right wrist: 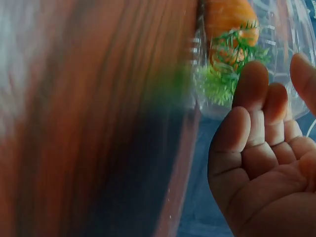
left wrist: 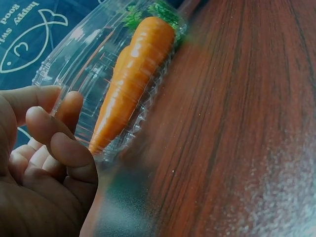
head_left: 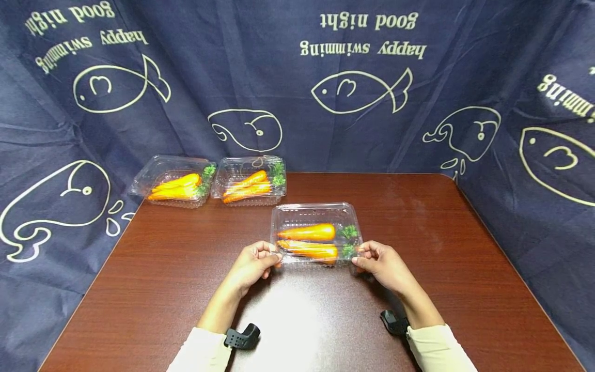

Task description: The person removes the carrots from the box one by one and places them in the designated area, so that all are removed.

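Note:
A clear plastic clamshell container (head_left: pixel 321 208) with orange carrots (head_left: pixel 310 232) inside is between my two hands on the table. Green leafy tops (head_left: pixel 348 231) show at its right end. With thumb and fingers, my left hand (head_left: pixel 253 264) pinches the rim at the near left corner. My right hand (head_left: pixel 383 262) pinches the opposite near corner in the same way. In the left wrist view, a carrot (left wrist: pixel 133 79) shows through the ribbed wall beside the fingers. The right wrist view has leaves (right wrist: pixel 222 84) behind the plastic, close to the fingertips.
Two more clear containers of carrots stand side by side at the back left, one at the corner (head_left: pixel 174 163) and the other (head_left: pixel 223 170) to its right. The brown wooden table (head_left: pixel 441 258) ends at a dark blue curtain (head_left: pixel 362 144) printed with fish.

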Motion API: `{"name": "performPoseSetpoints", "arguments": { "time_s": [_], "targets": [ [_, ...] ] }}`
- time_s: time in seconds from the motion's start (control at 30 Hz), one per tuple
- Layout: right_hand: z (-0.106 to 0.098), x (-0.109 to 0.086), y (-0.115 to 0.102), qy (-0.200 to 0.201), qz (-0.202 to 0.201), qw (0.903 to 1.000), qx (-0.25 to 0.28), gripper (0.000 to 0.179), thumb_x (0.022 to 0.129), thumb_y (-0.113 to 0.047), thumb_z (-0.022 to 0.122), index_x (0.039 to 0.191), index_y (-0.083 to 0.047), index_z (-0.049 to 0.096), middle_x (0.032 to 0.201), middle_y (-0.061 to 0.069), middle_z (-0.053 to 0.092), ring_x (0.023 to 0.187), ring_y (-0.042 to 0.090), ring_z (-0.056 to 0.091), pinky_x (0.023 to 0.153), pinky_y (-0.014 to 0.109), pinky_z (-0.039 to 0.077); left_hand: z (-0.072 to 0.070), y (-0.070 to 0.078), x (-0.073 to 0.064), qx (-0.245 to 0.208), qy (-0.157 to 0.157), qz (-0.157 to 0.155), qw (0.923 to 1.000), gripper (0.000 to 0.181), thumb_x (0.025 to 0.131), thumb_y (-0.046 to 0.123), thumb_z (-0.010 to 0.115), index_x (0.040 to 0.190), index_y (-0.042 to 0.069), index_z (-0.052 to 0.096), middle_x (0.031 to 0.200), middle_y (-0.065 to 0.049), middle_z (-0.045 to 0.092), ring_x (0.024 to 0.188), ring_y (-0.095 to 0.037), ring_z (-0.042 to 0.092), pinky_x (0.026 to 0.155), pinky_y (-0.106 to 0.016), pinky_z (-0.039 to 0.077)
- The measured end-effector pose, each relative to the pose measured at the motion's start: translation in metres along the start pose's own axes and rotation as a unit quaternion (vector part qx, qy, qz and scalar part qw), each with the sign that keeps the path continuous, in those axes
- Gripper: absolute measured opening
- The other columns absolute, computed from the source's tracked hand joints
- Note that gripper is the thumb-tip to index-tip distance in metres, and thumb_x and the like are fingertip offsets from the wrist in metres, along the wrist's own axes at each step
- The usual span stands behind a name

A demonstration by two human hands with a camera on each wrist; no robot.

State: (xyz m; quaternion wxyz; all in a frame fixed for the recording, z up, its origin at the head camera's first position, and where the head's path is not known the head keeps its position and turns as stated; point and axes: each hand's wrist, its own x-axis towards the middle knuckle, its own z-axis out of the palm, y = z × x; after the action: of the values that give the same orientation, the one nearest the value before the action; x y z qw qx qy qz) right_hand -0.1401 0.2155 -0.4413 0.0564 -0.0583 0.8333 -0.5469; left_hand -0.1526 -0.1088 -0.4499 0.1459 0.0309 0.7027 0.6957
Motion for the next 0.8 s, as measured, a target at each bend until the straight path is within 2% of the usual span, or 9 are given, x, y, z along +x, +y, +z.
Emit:
{"name": "performPoseSetpoints", "arguments": {
  "time_s": [0.17,0.47,0.8],
  "targets": [
    [-0.001,0.002,0.0027,0.006,-0.001,0.9997,-0.024,0.017,0.087,-0.006,0.073,0.096,0.003,0.061,0.074,0.006,0.063,0.059,0.019,0.058,0.051,0.03,0.049,-0.0009,0.0002,-0.0003,0.001,-0.004,-0.002,1.0,0.02,0.088,0.001,0.064,0.105,-0.006,0.056,0.07,0.0,0.065,0.048,-0.005,0.043,0.047,-0.018,0.037],
    [0.0008,0.0018,0.0039,0.003,0.001,0.9996,-0.028,0.013,0.088,-0.008,0.073,0.089,0.0,0.062,0.07,0.01,0.067,0.059,0.023,0.062,0.05,0.032,0.049,-0.0022,0.0008,0.0,-0.002,-0.01,-0.012,0.9999,0.017,0.088,-0.001,0.062,0.103,-0.004,0.055,0.069,-0.002,0.065,0.046,-0.005,0.043,0.046,-0.017,0.037],
    [-0.0003,-0.0014,0.0048,-0.023,-0.023,0.9995,-0.001,0.019,0.089,-0.003,0.071,0.101,0.006,0.06,0.077,0.013,0.066,0.064,0.022,0.063,0.054,0.032,0.052,-0.0039,-0.0005,0.0021,0.002,-0.015,-0.006,0.9999,0.017,0.088,-0.001,0.063,0.103,-0.003,0.054,0.069,-0.001,0.065,0.046,-0.004,0.044,0.047,-0.017,0.038]
  ]
}}
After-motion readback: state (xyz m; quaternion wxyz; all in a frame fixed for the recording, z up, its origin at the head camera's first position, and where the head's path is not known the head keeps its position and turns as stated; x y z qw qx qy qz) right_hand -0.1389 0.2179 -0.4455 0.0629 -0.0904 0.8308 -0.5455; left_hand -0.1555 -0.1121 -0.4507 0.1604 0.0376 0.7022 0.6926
